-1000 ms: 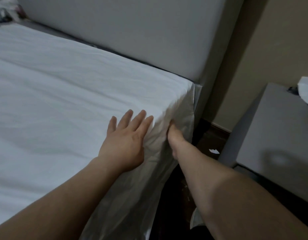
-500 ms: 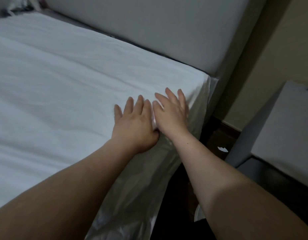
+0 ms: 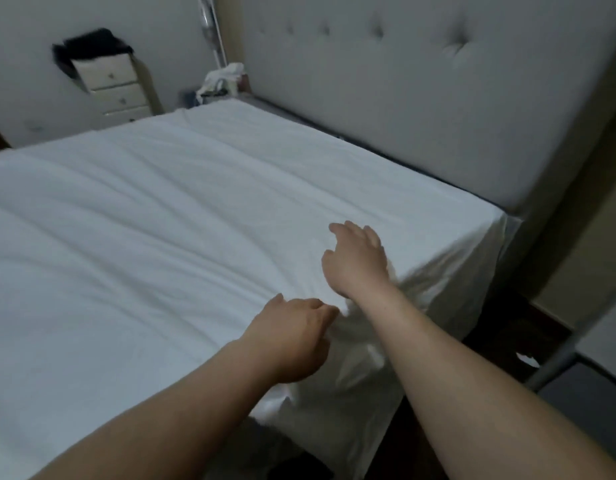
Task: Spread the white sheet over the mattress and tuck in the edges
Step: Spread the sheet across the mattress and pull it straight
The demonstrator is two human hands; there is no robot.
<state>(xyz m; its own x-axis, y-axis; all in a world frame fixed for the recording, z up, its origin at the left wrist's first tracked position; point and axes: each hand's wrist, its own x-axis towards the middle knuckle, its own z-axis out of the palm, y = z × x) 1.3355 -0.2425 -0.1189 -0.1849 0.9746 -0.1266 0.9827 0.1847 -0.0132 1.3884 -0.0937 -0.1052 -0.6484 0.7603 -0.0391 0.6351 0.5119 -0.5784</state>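
White sheet (image 3: 182,216) lies under both hands along the mattress's near edge, loose side hanging below; left hand (image 3: 289,341) pinches its fold nearer the overhang; right hand (image 3: 357,261) rests relaxed, flat on top.

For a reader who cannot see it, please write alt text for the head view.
Two bare hands work at the near edge of a bed covered by a white sheet: the left hand pinches a fold, and the right hand rests on top. A grey tufted headboard stands behind.

White sheet (image 3: 168,220) spread flat over mattress top w/ light wrinkles; bunched at near-right edge, side flap (image 3: 448,289) hanging loose.
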